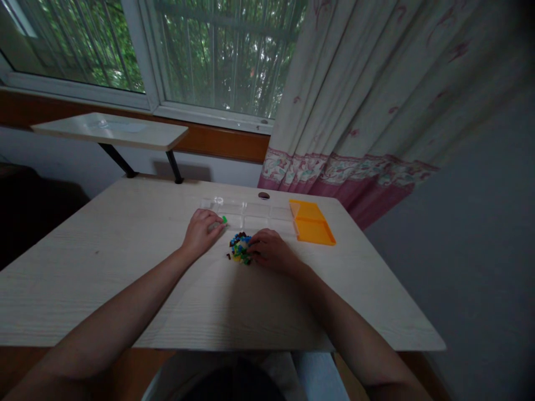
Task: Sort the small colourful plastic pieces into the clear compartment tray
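Colourful pieces (239, 249) touching right hand (273, 252)

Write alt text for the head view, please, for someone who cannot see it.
A person's right hand touches a pile of small colorful pieces on a pale table, while the left hand is at a small green piece. Beyond the pile lie a clear compartmented tray and an orange tray, with a window and curtain behind.

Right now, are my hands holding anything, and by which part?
Left hand: apparently a green piece, held part unclear; right hand: cannot tell if anything.
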`<state>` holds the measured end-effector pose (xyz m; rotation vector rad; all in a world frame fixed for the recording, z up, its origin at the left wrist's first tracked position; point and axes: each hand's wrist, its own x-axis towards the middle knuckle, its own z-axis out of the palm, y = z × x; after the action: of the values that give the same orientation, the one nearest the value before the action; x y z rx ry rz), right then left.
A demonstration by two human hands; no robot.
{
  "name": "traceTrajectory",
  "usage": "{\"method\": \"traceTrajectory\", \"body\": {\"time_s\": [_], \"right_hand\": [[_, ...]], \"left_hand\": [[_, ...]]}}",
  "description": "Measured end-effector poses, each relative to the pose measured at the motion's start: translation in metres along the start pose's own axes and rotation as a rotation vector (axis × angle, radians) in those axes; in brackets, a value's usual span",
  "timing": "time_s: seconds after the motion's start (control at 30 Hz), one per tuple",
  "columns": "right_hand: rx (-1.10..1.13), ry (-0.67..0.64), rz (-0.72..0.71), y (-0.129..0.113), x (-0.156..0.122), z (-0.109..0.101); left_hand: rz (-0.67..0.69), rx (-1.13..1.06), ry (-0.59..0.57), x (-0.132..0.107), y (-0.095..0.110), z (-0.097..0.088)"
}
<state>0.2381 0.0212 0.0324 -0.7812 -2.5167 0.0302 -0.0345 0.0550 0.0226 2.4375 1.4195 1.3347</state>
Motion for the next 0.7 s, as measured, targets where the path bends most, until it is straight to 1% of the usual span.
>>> {"method": "traceTrajectory", "body": {"time_s": [0.1, 0.27, 0.43, 0.6, 0.7], "right_hand": [[-0.008, -0.027, -0.007, -0.002, -0.001, 0.0], [-0.03, -0.034, -0.002, -0.002, -0.003, 0.004], [-0.025, -0.039, 0.018, -0.004, -0.002, 0.005], [0.043, 0.012, 0.058, 0.005, 0.0, 0.012], [0.124, 0.046, 0.057, 0.009, 0.002, 0.01]], "left_hand": [[0.009, -0.006, -0.006, 0.0, 0.001, 0.0], [0.03, -0.016, -0.009, 0.0, 0.003, -0.001], [0.014, -0.023, -0.012, 0.001, 0.003, -0.001], [0.007, -0.018, -0.012, 0.0, 0.003, -0.001], [-0.004, -0.019, -0.011, 0.0, 0.002, -0.001]]}}
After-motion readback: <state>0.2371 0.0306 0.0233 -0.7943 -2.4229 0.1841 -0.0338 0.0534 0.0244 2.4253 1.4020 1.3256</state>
